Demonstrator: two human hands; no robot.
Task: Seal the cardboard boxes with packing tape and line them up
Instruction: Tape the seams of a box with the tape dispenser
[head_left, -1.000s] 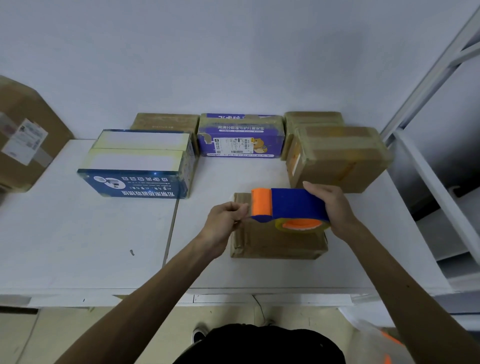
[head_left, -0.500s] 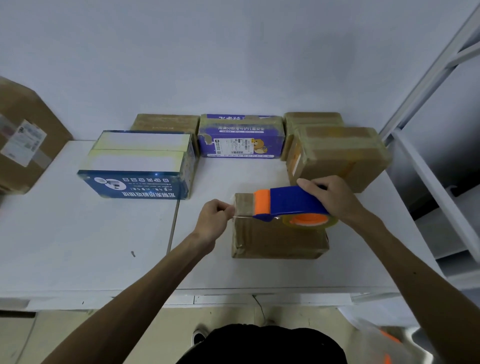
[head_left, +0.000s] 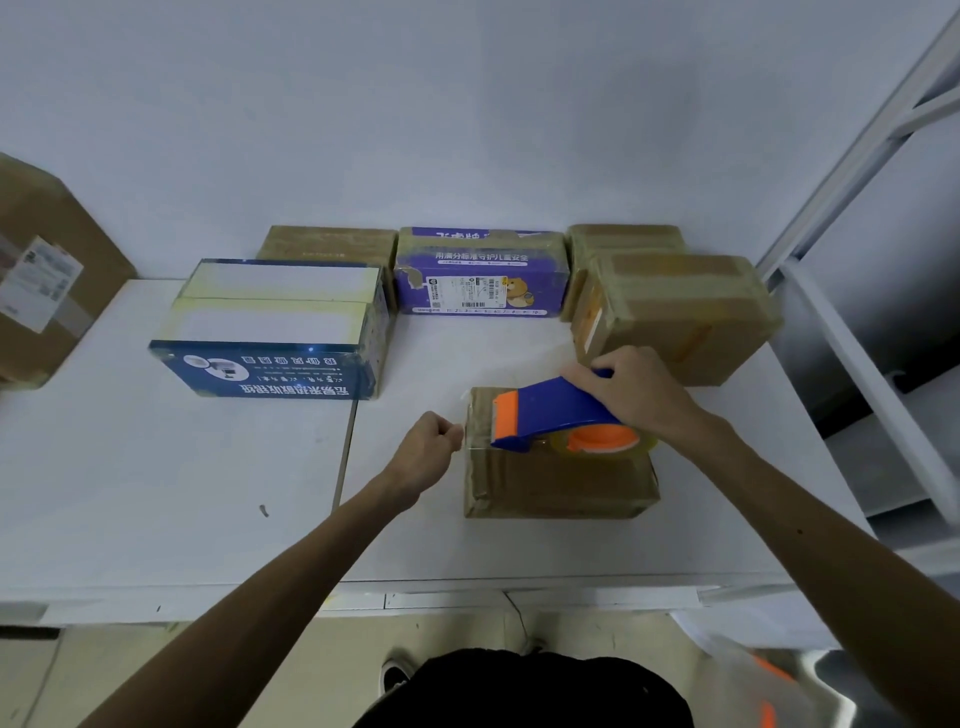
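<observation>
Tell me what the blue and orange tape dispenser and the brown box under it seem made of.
Tape dispenser: likely hard moulded plastic, smooth, in solid blue and orange with a faint sheen. Brown box: cardboard by its dull tan colour and creased edges, partly under glossy, wrinkled clear tape.

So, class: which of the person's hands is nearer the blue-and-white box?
Left. The left hand, pinching the tape end, is right of and in front of the blue-and-white box; the right hand grips the tape dispenser farther right.
</observation>
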